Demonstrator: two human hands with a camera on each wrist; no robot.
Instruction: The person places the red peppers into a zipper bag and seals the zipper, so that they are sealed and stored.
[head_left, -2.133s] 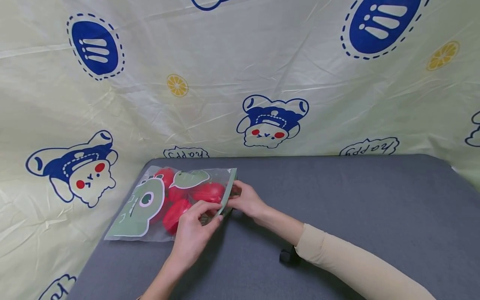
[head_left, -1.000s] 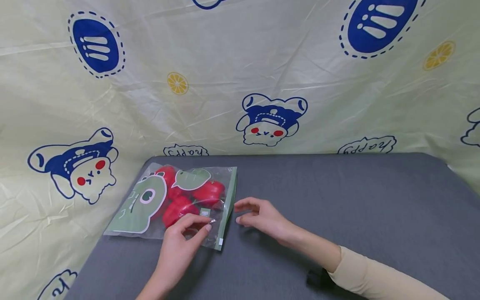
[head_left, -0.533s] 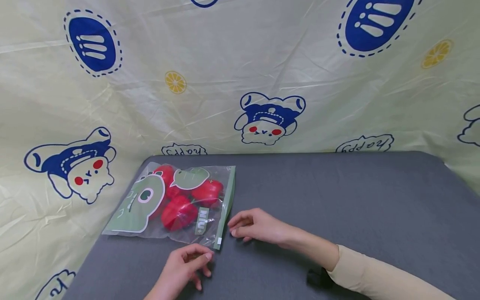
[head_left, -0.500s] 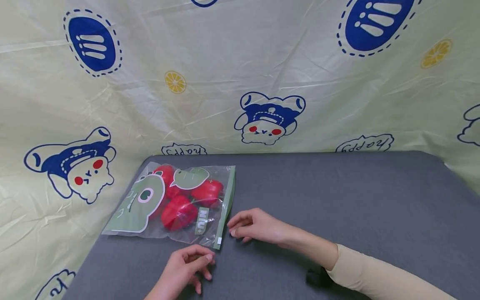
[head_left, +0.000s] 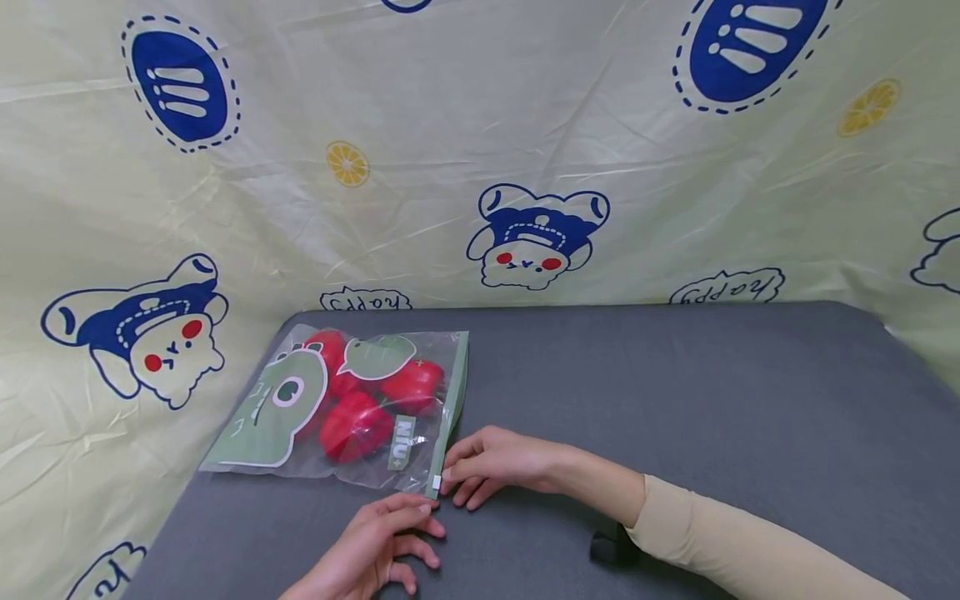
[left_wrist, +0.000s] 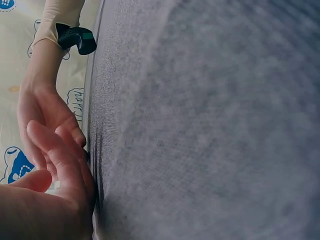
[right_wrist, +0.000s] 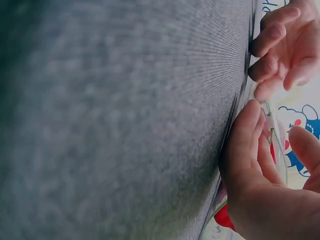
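Note:
A clear slider zip bag (head_left: 442, 417) with green dinosaur print lies on the left part of the table. Inside it are several red bell peppers (head_left: 356, 427). Its green zip edge faces right, with a white slider (head_left: 437, 482) at the near corner. My left hand (head_left: 367, 546) is just below that corner, its index fingertip right at the bag's edge and its other fingers loosely spread. From the right, my right hand (head_left: 498, 467) has its fingertips beside the slider. In the right wrist view, the thumb stands apart from the right hand's fingers (right_wrist: 245, 145).
The grey cloth-covered table (head_left: 675, 400) runs up to a printed cream curtain (head_left: 420, 233) at the back and left. A black wrist device (head_left: 613, 547) sits under the right sleeve (head_left: 720, 529). Table surface extends to the right of the bag.
Both hands have let go of the bag's zip edge. The left hand has moved down to the near corner; the right went away rightward, then came back leftward to the slider. The bag now lies flat.

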